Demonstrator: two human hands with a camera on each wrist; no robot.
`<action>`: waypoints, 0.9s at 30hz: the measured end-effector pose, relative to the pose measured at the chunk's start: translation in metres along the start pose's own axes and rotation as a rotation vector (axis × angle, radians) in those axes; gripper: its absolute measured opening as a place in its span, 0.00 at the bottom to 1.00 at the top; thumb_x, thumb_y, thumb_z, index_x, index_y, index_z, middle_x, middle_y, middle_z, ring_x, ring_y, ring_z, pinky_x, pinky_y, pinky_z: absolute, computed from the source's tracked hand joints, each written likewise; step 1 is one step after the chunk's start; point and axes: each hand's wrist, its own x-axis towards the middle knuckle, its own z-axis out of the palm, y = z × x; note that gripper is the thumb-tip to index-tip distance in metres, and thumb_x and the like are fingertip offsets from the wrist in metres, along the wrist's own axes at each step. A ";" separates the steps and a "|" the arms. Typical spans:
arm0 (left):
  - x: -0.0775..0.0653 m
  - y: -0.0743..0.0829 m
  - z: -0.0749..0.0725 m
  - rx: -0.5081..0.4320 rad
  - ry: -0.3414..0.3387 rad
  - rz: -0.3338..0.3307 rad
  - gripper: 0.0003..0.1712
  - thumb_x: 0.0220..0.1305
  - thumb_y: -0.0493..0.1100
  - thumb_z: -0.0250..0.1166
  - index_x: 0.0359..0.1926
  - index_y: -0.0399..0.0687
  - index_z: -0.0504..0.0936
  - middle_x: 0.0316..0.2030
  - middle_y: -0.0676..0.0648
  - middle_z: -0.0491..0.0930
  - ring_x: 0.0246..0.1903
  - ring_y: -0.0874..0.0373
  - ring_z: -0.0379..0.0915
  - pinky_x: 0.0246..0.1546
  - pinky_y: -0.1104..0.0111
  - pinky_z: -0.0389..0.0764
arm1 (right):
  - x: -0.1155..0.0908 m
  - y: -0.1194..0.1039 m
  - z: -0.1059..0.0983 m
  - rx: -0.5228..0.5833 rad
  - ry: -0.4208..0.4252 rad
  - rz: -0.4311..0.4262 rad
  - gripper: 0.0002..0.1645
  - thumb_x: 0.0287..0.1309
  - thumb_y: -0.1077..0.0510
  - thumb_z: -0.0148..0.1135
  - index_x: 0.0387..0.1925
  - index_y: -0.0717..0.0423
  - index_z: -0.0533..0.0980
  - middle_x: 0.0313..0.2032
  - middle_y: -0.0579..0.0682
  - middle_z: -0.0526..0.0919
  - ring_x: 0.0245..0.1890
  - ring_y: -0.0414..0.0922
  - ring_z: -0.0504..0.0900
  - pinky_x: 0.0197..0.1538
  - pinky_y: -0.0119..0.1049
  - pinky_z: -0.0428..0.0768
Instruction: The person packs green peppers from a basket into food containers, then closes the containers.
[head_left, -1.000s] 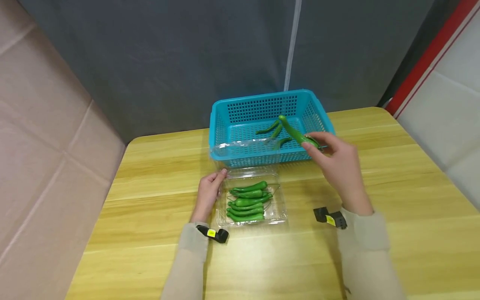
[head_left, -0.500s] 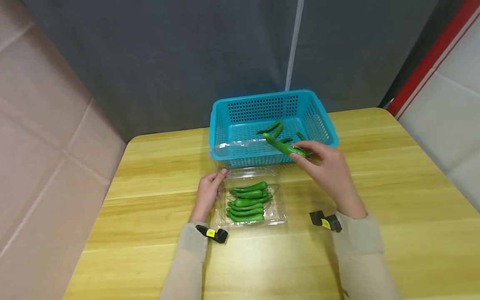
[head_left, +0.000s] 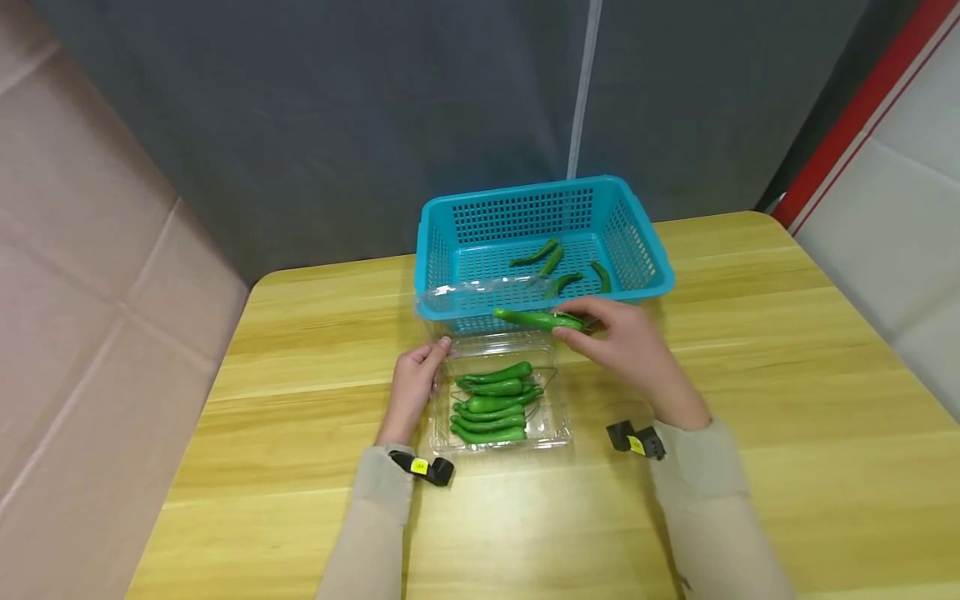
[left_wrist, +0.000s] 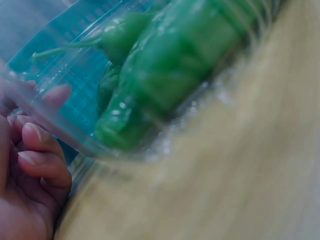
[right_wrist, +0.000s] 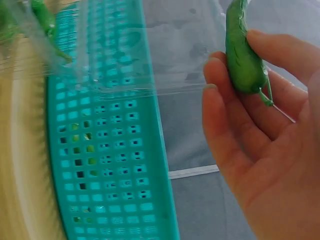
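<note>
My right hand [head_left: 618, 333] pinches a green chili pepper [head_left: 528, 319] near its stem end, between thumb and fingers. The pepper points left, above the hinge side of a clear plastic clamshell box [head_left: 551, 421]. In the right wrist view the pepper [right_wrist: 242, 55] lies against the fingertips, its thin stem toward the palm. At the box's left rear corner my left hand [head_left: 414, 383] grips the edge, thumb on top. Curled fingers [left_wrist: 47, 172] show beside the box wall in the left wrist view. Several green chili peppers [head_left: 491, 404] lie side by side in the box.
Behind the box stands a blue plastic basket [head_left: 517, 193] with several chili peppers [head_left: 551, 260] inside. The raised clear lid [head_left: 480, 292] leans over its front rim. All stand on a wooden table [head_left: 300, 358], with a grey curtain [head_left: 337, 125] behind.
My right hand has carried its pepper left and toward me, from over the basket to the rear of the box. The left hand has kept its place.
</note>
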 end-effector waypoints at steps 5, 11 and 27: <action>0.009 -0.015 -0.002 -0.019 0.001 -0.032 0.25 0.55 0.62 0.58 0.33 0.44 0.83 0.07 0.51 0.61 0.07 0.63 0.56 0.06 0.71 0.59 | 0.003 0.004 0.011 -0.052 -0.097 -0.009 0.17 0.52 0.50 0.63 0.44 0.52 0.77 0.40 0.47 0.80 0.34 0.41 0.77 0.38 0.37 0.77; 0.013 -0.025 -0.001 -0.010 0.019 0.000 0.27 0.52 0.66 0.58 0.31 0.47 0.83 0.08 0.51 0.61 0.07 0.61 0.55 0.06 0.71 0.59 | 0.006 0.004 0.025 -0.093 -0.178 0.004 0.17 0.52 0.48 0.62 0.43 0.50 0.77 0.35 0.44 0.80 0.31 0.40 0.77 0.36 0.36 0.77; 0.012 -0.023 0.000 -0.013 0.018 0.010 0.28 0.52 0.65 0.58 0.31 0.44 0.82 0.08 0.51 0.61 0.07 0.61 0.55 0.06 0.71 0.59 | 0.006 0.014 0.057 -0.101 -0.249 0.014 0.17 0.53 0.49 0.62 0.43 0.51 0.76 0.31 0.40 0.79 0.27 0.37 0.74 0.33 0.32 0.74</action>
